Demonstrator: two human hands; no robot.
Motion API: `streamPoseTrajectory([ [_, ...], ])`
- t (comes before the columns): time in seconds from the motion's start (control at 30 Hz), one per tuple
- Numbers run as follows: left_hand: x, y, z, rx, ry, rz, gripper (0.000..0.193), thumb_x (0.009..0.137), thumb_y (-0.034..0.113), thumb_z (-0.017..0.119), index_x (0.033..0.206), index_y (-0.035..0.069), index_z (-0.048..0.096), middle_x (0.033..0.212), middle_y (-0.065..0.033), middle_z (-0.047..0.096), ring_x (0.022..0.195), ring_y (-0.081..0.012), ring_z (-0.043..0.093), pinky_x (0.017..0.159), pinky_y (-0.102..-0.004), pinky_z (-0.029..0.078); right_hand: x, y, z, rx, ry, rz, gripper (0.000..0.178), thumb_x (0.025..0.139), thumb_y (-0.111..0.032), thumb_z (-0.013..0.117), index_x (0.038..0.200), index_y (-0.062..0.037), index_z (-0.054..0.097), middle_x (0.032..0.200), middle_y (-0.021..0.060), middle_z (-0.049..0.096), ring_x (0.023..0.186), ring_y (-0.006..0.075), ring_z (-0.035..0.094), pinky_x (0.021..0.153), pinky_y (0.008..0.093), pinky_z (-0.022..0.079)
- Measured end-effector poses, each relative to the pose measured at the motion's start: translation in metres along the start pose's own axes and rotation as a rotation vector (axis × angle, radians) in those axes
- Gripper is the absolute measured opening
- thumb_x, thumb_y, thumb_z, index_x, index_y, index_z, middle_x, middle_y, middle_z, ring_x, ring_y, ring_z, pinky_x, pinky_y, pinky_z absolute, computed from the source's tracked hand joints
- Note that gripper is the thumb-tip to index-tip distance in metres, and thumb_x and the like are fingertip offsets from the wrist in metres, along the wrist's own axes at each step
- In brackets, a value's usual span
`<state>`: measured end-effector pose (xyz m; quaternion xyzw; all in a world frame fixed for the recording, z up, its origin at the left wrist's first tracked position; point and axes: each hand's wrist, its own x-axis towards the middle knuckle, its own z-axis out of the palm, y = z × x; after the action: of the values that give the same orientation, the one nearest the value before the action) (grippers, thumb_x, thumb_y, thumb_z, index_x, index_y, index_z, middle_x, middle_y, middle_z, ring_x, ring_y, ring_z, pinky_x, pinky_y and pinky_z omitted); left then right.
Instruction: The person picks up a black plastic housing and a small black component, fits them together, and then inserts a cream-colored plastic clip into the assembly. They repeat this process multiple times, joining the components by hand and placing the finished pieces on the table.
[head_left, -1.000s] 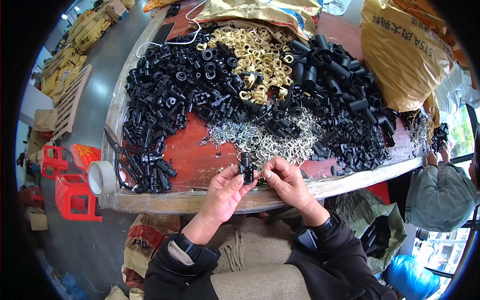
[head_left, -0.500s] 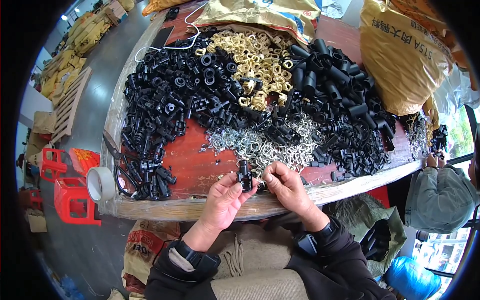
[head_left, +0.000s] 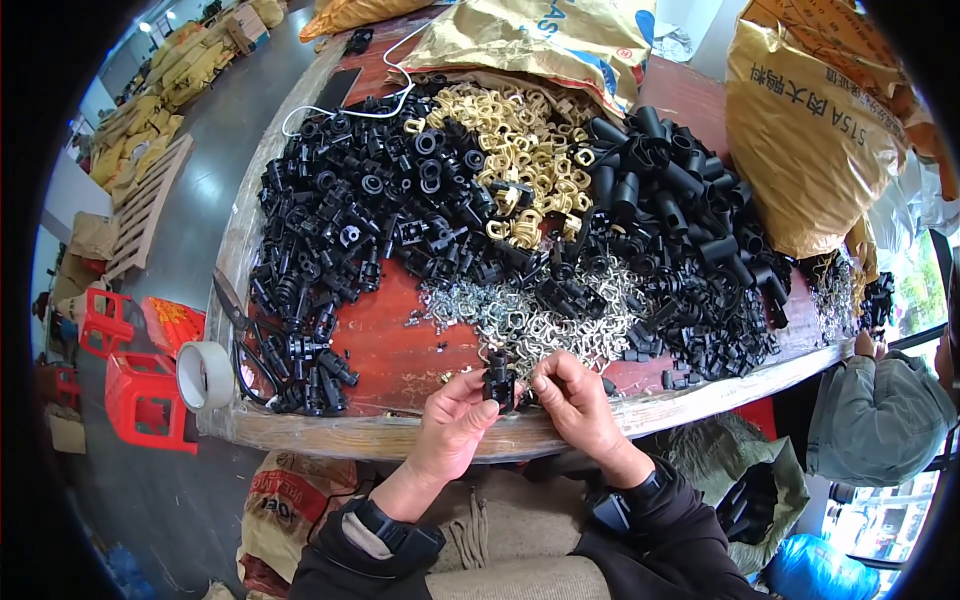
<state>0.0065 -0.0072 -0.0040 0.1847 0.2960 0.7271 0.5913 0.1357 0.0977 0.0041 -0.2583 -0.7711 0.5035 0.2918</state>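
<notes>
Over the near edge of the table, my left hand point(head_left: 447, 428) pinches a small black plastic fitting point(head_left: 499, 384) between thumb and fingers, holding it roughly upright. Close by its right side is my right hand point(head_left: 582, 408), with thumb and forefinger pressed together. Whatever sits in that right pinch, if anything, is too small to make out. Just beyond the hands lies a heap of silvery metal rings point(head_left: 545, 325). Small screws point(head_left: 455, 303) are scattered to the left of the rings.
Black fittings point(head_left: 335, 215) cover the table's left side. Brass-coloured rings point(head_left: 535, 150) spill from a sack point(head_left: 530, 40), with black tubes point(head_left: 680, 180) to their right. Scissors point(head_left: 232, 300) and a tape roll point(head_left: 206, 376) are at the left edge. Another person point(head_left: 880, 415) sits at right.
The whole scene sits slightly lower in the picture. In my left hand the black fitting has turned a little, and its top end looks shorter. My right hand stays pinched beside it.
</notes>
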Motion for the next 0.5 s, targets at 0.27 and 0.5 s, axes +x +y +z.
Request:
streamPoseTrajectory([
  [0.27,0.002,0.002,0.0,0.102,-0.009,0.003,0.027,0.078,0.008,0.056,0.103,0.002,0.05,0.1,-0.0129,0.055,0.094,-0.0208,0.053,0.086,-0.0337,0.04,0.002,-0.005,-0.002,0.0,-0.058,-0.118,0.009,0.081,-0.008,0.051,0.077,-0.001,0.048,0.07,0.0021,0.047,0.061,0.0106,0.042,0.055,0.0224,0.036],
  [0.5,0.004,0.011,0.0,-0.074,-0.034,-0.159,0.027,0.079,0.012,0.054,0.102,-0.001,0.049,0.097,-0.013,0.056,0.091,-0.019,0.054,0.084,-0.0318,0.042,0.007,-0.006,-0.003,0.113,-0.151,-0.132,0.009,0.082,-0.009,0.051,0.079,-0.0005,0.049,0.073,0.0029,0.049,0.065,0.0098,0.047,0.058,0.0212,0.038],
])
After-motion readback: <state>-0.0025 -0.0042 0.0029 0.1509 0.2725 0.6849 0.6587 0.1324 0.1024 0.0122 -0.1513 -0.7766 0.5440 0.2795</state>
